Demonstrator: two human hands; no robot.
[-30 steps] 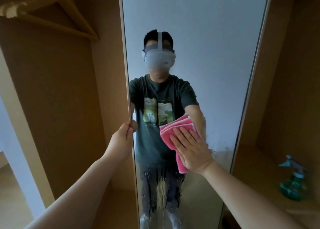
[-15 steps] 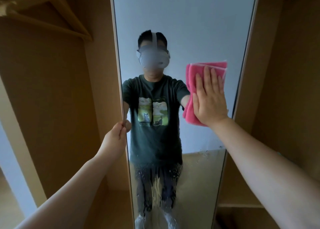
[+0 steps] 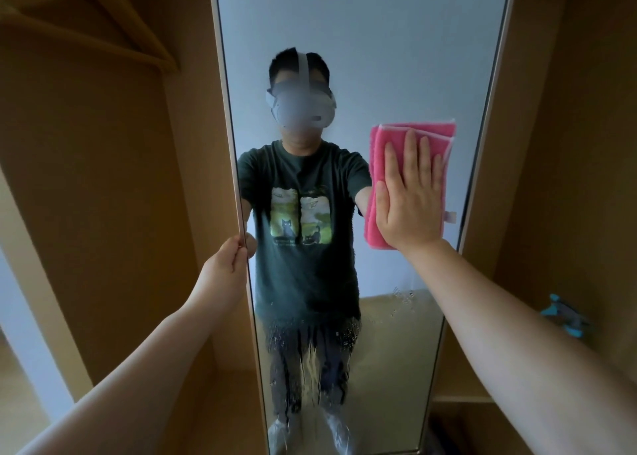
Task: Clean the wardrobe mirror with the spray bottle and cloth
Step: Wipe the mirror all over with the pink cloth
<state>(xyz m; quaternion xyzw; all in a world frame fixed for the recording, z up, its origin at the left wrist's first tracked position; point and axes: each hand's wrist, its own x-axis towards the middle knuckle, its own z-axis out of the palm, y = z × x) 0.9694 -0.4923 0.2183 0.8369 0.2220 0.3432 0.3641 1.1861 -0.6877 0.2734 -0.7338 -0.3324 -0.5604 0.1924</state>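
1. One tall wardrobe mirror is streaked with droplets across its lower part.
2. Its left edge is pinched by the left hand.
3. A folded pink cloth is pressed flat to the glass by the right hand, fingers extended together.
4. A teal spray bottle is seen on the right shelf.

A wooden hanger is hanging at the upper left, inside the wardrobe. Its tan panels are running down both sides, and a shelf is jutting out low on the right. What looks like pale floor is showing at the lower left edge, though it is blurred.
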